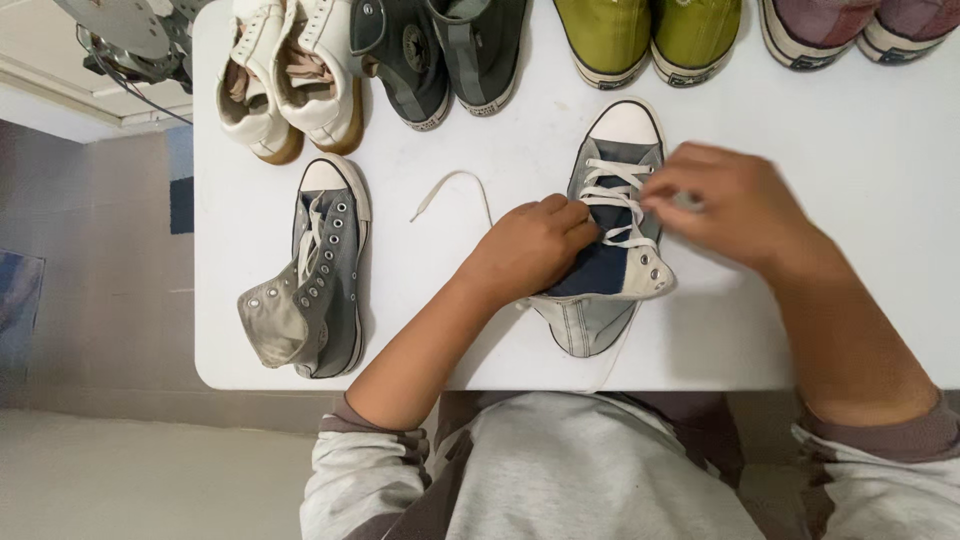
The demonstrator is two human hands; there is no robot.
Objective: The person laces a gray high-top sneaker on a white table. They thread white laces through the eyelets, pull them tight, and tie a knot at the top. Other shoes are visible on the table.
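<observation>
Grey high-top sneaker [610, 250], tabletop [820, 180] centre: your left hand [530, 248] grips its 9 o'clock side; your right hand [725, 205] pinches its white lace [610, 185] at 3 o'clock

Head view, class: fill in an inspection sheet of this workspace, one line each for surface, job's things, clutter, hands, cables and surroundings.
Surface: white table, near edge at the person's lap.
Job's things: grey-blue high-top sneaker, toe pointing away, white lace threaded partway; loose lace end lies on the table.
Clutter: matching grey sneaker on its side at left; white pair, dark grey pair, green pair and maroon pair along the far edge.
Hands: left hand grips the sneaker's side; right hand pinches the lace, blurred.
Cables: dark cables on the stand.
Surroundings: metal stand at top left, tiled floor.
</observation>
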